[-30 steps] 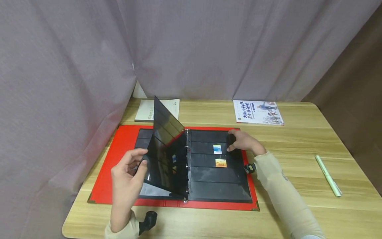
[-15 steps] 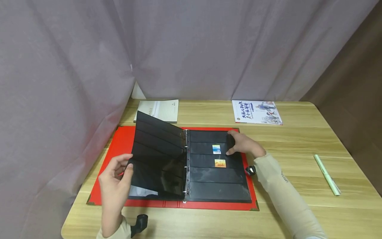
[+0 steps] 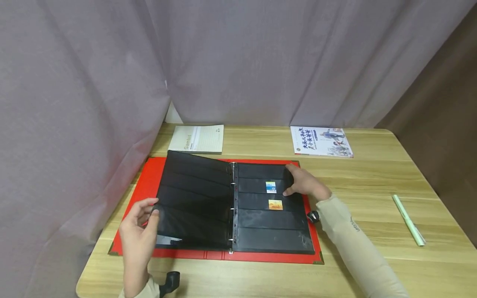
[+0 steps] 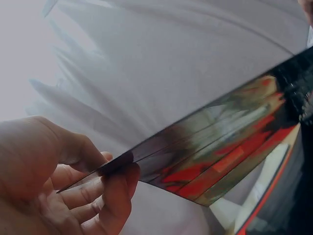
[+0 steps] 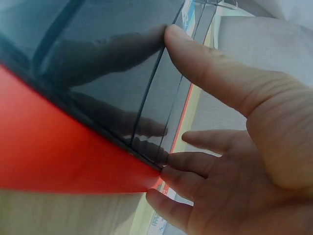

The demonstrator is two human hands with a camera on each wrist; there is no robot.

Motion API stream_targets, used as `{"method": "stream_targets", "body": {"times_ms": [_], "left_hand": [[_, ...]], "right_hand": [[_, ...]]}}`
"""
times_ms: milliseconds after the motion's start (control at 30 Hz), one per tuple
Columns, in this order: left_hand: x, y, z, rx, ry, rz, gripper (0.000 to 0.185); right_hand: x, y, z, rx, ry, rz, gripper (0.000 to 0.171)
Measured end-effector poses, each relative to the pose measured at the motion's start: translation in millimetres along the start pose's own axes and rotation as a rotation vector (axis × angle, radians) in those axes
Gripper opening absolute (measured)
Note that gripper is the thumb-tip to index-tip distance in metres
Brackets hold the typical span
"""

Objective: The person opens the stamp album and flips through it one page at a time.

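A red stamp album (image 3: 145, 174) with metal rings lies spread on the table. My left hand (image 3: 138, 225) pinches the outer edge of a black pocket page (image 3: 193, 198), which slants up from the rings over the left cover. In the left wrist view thumb and fingers grip this glossy page (image 4: 195, 156) at its edge. My right hand (image 3: 307, 182) rests at the upper right of the right-hand page (image 3: 273, 238), thumb on its surface, other fingers extended at the edge. That page holds a blue stamp (image 3: 271, 187) and an orange stamp (image 3: 275, 205).
Behind the album lie a pale Gambit notebook (image 3: 203, 138) at left and a white illustrated booklet (image 3: 321, 141) at right. A light green pen (image 3: 409, 220) lies on the wooden table (image 3: 372, 178) to the right. Grey curtains (image 3: 238, 62) hang behind.
My left hand has moved left and slightly down, and the page it pinches has swung from steeply raised to nearly flat on the left side. The right hand has stayed about where it was.
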State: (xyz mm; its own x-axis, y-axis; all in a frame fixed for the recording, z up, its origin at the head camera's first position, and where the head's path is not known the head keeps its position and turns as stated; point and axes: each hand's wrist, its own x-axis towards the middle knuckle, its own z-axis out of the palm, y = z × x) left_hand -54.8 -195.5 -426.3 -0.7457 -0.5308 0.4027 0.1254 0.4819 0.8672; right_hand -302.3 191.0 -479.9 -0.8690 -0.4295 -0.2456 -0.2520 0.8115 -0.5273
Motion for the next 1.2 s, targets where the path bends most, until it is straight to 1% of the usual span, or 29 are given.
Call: {"method": "stream_targets", "body": {"times_ms": [100,167,367,433,667,800,900,1000,1133,1200], "left_hand": [[-0.9,-7.8,-2.2,0.005,-0.005,-0.045,0.027],[-1.4,-12.7,-3.4,0.008,-0.006,-0.064,0.026],[-3.7,-26.6,-3.4,0.017,0.004,-0.070,0.027],[-4.6,-30.9,-2.8,0.021,0.008,-0.091,0.028],[-5.3,-41.5,-1.0,-0.010,0.029,-0.229,0.030],[-5.4,-44.8,-1.0,-0.020,0.043,-0.287,0.031],[-6.1,-47.3,-1.3,0.006,0.044,-0.306,0.030],[-6.6,-51.4,-1.3,0.048,0.034,-0.302,0.029],[-5.8,-59.7,-0.7,0.057,0.024,-0.309,0.028],[-5.2,-63.3,-0.2,0.063,0.014,-0.338,0.028]], "right_hand": [[-0.3,1.4,0.0,-0.013,0.010,0.009,0.103],[-0.9,2.7,0.1,-0.018,0.020,0.011,0.102],[-4.8,6.6,2.1,-0.045,0.044,0.015,0.101],[-5.3,7.8,3.3,-0.056,0.047,0.016,0.101],[-2.1,5.8,0.6,-0.104,0.063,-0.017,0.098],[-0.7,1.1,-2.9,-0.139,0.056,-0.025,0.096],[0.4,-0.1,-3.4,-0.167,0.047,-0.038,0.095],[0.2,0.4,-2.3,-0.188,0.050,-0.049,0.094],[-2.2,1.1,-1.0,-0.194,0.053,-0.054,0.091],[-3.6,1.0,-1.1,-0.199,0.050,-0.056,0.090]]}}
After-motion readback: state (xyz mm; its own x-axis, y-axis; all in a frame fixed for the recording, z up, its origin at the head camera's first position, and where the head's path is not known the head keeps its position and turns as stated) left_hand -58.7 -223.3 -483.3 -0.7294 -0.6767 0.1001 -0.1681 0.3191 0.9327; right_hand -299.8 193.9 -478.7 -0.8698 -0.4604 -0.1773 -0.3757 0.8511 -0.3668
